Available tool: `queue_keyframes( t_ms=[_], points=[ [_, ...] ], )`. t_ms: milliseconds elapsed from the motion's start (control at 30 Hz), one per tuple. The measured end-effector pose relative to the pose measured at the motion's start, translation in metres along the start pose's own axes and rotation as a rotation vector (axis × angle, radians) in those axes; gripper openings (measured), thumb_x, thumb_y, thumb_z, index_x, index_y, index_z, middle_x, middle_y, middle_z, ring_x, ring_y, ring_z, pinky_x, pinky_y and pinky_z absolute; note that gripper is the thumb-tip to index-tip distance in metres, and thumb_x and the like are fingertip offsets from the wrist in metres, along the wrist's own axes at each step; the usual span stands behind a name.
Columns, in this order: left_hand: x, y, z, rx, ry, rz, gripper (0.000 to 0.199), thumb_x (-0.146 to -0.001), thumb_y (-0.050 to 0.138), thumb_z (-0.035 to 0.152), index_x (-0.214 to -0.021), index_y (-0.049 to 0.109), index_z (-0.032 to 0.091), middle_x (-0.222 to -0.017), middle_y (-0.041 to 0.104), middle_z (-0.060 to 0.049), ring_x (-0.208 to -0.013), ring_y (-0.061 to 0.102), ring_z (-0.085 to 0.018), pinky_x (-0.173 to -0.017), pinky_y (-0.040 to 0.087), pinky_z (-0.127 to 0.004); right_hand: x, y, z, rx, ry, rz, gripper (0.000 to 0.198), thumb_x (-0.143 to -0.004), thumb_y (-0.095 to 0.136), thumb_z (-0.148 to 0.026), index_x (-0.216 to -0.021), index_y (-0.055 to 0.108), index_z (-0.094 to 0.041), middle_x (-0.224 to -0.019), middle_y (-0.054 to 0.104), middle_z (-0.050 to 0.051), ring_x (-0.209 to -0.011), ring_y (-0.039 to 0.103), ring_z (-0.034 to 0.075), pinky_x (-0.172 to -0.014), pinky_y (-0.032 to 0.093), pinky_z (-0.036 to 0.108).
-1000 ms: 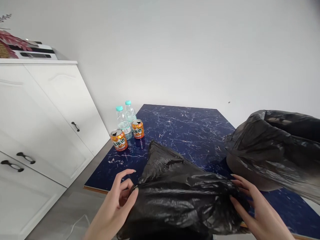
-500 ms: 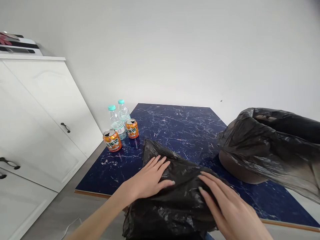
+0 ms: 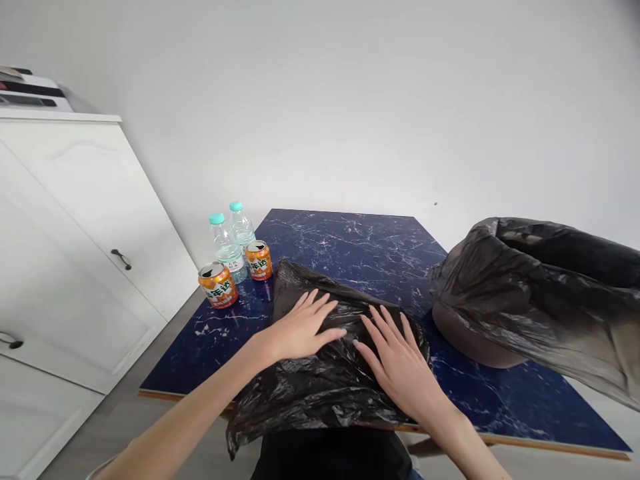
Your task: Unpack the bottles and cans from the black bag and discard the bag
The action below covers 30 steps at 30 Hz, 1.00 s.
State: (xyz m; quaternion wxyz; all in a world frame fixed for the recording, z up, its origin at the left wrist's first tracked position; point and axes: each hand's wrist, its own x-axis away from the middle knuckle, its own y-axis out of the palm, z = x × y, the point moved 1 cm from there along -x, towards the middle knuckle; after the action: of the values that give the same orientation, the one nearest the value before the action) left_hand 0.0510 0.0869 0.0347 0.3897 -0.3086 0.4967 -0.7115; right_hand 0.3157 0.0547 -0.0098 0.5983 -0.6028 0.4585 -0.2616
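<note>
A black plastic bag (image 3: 320,383) lies spread over the front part of the blue marbled table (image 3: 345,240), its near edge hanging past the table's front. My left hand (image 3: 303,330) rests palm down on the bag, fingers apart. On the bag's right half, my right hand (image 3: 397,357) is also laid flat with spread fingers. Neither hand grips anything. What lies beneath the bag, apart from the tabletop, is hidden.
Two orange cans (image 3: 219,285) and two clear bottles with turquoise caps (image 3: 230,253) stand at the table's left side. A brown bin (image 3: 475,337) draped with a black bag (image 3: 540,293) stands on the right. White cabinets (image 3: 85,233) flank the left.
The black bag now lies flatter and farther forward on the table. My right hand has moved left and away from me, onto the bag with its fingers spread; my left hand is slightly farther forward.
</note>
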Motion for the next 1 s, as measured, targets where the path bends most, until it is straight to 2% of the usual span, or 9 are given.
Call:
queue_keyframes(
  t_ms=[67,200,367,533,567,667,733,867,1000],
  points=[
    [0.008,0.012,0.000,0.002,-0.013,-0.034,0.084,-0.106,0.035,0.077,-0.175,0.018,0.031,-0.181,0.011,-0.006,-0.167,0.007,-0.041,-0.133,0.021,-0.063,0.008,0.004,0.003,0.018,-0.008,0.047,0.075,-0.110,0.032,-0.068,-0.170,0.037,-0.023,-0.178,0.022,0.006,-0.166,0.017,0.036,-0.133,0.018,0.067],
    [0.024,0.022,-0.017,-0.068,0.040,0.109,0.075,-0.110,0.039,0.067,-0.174,0.018,0.035,-0.182,0.009,-0.003,-0.168,0.009,-0.035,-0.136,0.017,-0.059,0.024,0.016,0.019,-0.007,-0.007,0.030,0.078,-0.107,0.040,-0.071,-0.173,0.026,-0.032,-0.179,0.019,0.005,-0.165,0.020,0.038,-0.131,0.024,0.069],
    [0.061,0.005,-0.025,-0.051,0.045,0.221,0.057,-0.114,0.045,0.049,-0.168,0.038,0.033,-0.177,0.033,-0.002,-0.166,0.025,-0.027,-0.135,0.028,-0.052,0.032,0.029,0.033,-0.023,-0.014,0.017,0.074,-0.110,0.040,-0.064,-0.174,0.017,-0.035,-0.180,0.017,0.003,-0.166,0.019,0.034,-0.132,0.026,0.065],
    [0.135,-0.010,-0.007,0.008,0.101,0.316,0.040,-0.113,0.048,0.033,-0.151,0.060,0.037,-0.156,0.064,-0.001,-0.154,0.050,-0.024,-0.126,0.046,-0.045,0.036,0.021,0.029,-0.032,-0.042,0.094,0.077,-0.111,0.044,-0.058,-0.175,0.008,-0.035,-0.180,0.017,0.005,-0.165,0.020,0.036,-0.130,0.028,0.069],
    [0.150,-0.009,-0.003,0.002,0.128,0.306,0.045,-0.110,0.054,0.040,-0.155,0.055,0.037,-0.158,0.062,-0.003,-0.153,0.052,-0.027,-0.125,0.047,-0.047,0.038,0.015,0.027,-0.041,-0.059,0.117,0.078,-0.111,0.045,-0.056,-0.175,0.006,-0.034,-0.180,0.018,0.005,-0.165,0.019,0.037,-0.129,0.028,0.070],
    [0.184,0.000,0.001,-0.061,0.156,0.238,0.102,-0.086,0.076,0.072,-0.170,0.033,0.034,-0.171,0.046,-0.010,-0.155,0.047,-0.038,-0.123,0.046,-0.055,0.048,-0.005,0.021,-0.073,-0.160,0.121,0.082,-0.109,0.051,-0.053,-0.175,0.006,-0.035,-0.179,0.021,0.004,-0.164,0.020,0.039,-0.128,0.032,0.071],
    [0.195,0.009,0.000,-0.131,0.117,0.204,0.114,-0.081,0.083,0.067,-0.173,0.025,0.034,-0.173,0.041,-0.010,-0.157,0.043,-0.040,-0.123,0.046,-0.057,0.056,-0.012,0.021,-0.092,-0.238,0.066,0.090,-0.104,0.058,-0.058,-0.175,0.007,-0.037,-0.178,0.023,0.004,-0.162,0.025,0.040,-0.125,0.037,0.070],
    [0.193,0.020,-0.005,-0.158,0.089,0.229,0.077,-0.099,0.061,0.015,-0.167,0.038,0.041,-0.165,0.054,0.001,-0.159,0.042,-0.030,-0.127,0.044,-0.051,0.069,-0.007,0.029,-0.076,-0.281,-0.010,0.102,-0.097,0.065,-0.068,-0.174,0.004,-0.040,-0.176,0.027,0.004,-0.157,0.037,0.043,-0.118,0.050,0.066],
    [0.183,0.011,0.001,0.093,0.196,0.247,0.044,-0.103,0.054,0.015,-0.139,0.068,0.036,-0.146,0.072,-0.002,-0.145,0.060,-0.028,-0.124,0.047,-0.047,0.077,0.004,0.036,-0.040,-0.282,0.008,0.102,-0.097,0.065,-0.067,-0.175,0.006,-0.038,-0.174,0.032,0.004,-0.153,0.042,0.043,-0.110,0.059,0.060]
  ],
)
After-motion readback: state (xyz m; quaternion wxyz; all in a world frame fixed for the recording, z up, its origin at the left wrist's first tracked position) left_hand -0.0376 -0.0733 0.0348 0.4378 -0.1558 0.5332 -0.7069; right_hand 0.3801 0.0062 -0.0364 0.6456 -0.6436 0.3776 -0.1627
